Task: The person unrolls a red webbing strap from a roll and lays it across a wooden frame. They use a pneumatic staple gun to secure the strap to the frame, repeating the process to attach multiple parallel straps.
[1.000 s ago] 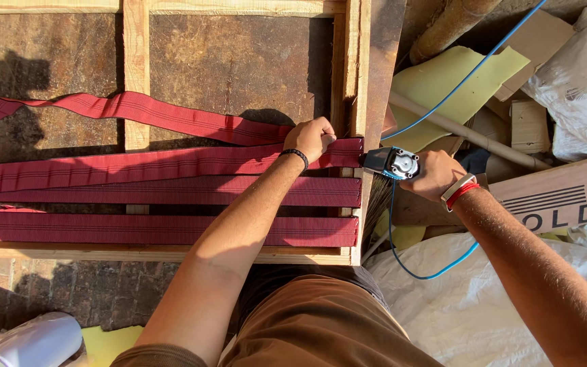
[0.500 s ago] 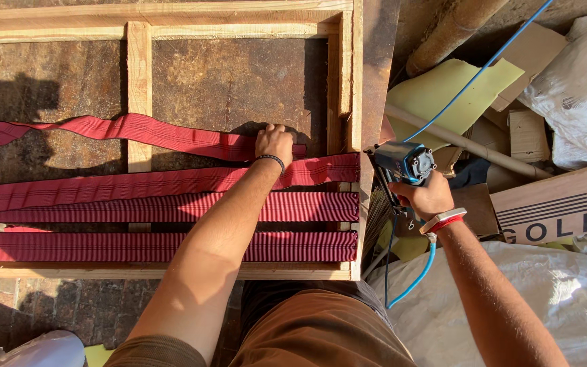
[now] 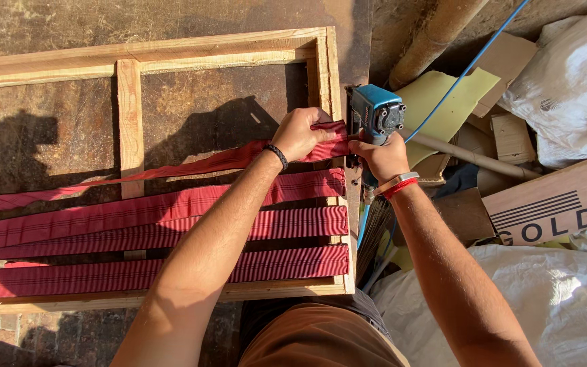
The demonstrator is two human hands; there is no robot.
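A pale wooden frame (image 3: 171,51) lies flat on a dark floor, with three red webbing straps (image 3: 137,234) stretched across its lower part. My left hand (image 3: 301,132) pinches the end of a fourth, loose red strap (image 3: 191,166) against the frame's right rail. My right hand (image 3: 380,155) grips a blue pneumatic staple gun (image 3: 375,112) standing on that rail, right beside the strap end. A blue air hose (image 3: 470,64) runs from the gun toward the top right.
Right of the frame lies a clutter: a yellow foam sheet (image 3: 453,102), cardboard tubes (image 3: 436,34), cardboard scraps (image 3: 511,136), a printed box (image 3: 558,204) and white plastic sacks (image 3: 572,75). A wooden crosspiece (image 3: 129,115) divides the frame.
My left hand has pulled the loose strap end up to the right rail, and my right hand has raised the staple gun beside it. The view has shifted, showing more of the frame's top.
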